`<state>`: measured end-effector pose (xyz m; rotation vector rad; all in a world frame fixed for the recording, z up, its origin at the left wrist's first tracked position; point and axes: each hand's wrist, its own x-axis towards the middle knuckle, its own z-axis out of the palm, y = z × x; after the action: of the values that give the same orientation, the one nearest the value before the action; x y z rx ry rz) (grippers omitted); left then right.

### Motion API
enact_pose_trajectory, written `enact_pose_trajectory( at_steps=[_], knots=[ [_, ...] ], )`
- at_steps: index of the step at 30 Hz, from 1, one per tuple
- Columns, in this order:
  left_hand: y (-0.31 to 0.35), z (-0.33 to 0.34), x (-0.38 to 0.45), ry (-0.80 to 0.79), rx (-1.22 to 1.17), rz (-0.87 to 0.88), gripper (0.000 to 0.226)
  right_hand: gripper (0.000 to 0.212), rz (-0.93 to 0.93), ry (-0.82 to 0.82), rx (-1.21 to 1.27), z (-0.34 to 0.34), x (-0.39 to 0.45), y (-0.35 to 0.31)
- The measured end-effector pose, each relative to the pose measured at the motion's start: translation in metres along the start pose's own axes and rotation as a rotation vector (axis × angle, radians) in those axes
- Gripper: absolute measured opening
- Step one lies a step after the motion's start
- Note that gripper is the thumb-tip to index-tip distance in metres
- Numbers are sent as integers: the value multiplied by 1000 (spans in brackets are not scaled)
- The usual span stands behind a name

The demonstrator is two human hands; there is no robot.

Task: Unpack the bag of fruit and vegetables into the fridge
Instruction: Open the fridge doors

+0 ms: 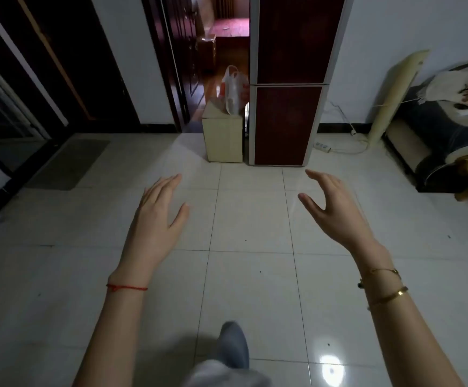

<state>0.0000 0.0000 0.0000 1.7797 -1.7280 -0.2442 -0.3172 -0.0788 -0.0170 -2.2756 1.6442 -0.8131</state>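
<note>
**Q:** So how far into the fruit-and-veg unpacking are you?

**Me:** Honestly? Pretty much at zero, going by what's in front of me. The bag (233, 90) is sitting on top of a small cream cabinet (223, 138), just left of the fridge (288, 79), and it looks full and untouched. I can see something orange or red through the plastic but can't tell what's in there.

**Q:** Fridge open at least?

**Me:** Nope, both doors shut. It's a tall two-door thing, dark red panels, standing against the far wall. I'm well back from it on the tiled floor (249, 219), one foot out in front of me.

**Q:** Got anything in your hands?

**Me:** Nothing. My left hand (157, 216) is out flat, fingers straight and relaxed, palm down. My right hand (336, 210) is up too, fingers loosely spread with the thumb apart, gripping nothing. Both are just hanging in the air over the floor.

**Q:** So what's left?

**Me:** Everything, I reckon: get over there, open a fridge door, then move the stuff from the bag into the fridge.
</note>
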Motion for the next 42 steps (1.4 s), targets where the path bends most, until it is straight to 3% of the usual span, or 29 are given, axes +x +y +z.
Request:
enact_pose_trajectory(
  at_steps=[7,32,42],
  knots=[
    [-22,47,79,-45,15,-10,54,54,53,-38,21,41,74,37],
    [-84,154,500,-92,-16,68,50,52,127,-29,89,137,464,126],
    [-103,207,680,-52,-6,21,53,51,79,-58,125,171,659,192]
  ],
)
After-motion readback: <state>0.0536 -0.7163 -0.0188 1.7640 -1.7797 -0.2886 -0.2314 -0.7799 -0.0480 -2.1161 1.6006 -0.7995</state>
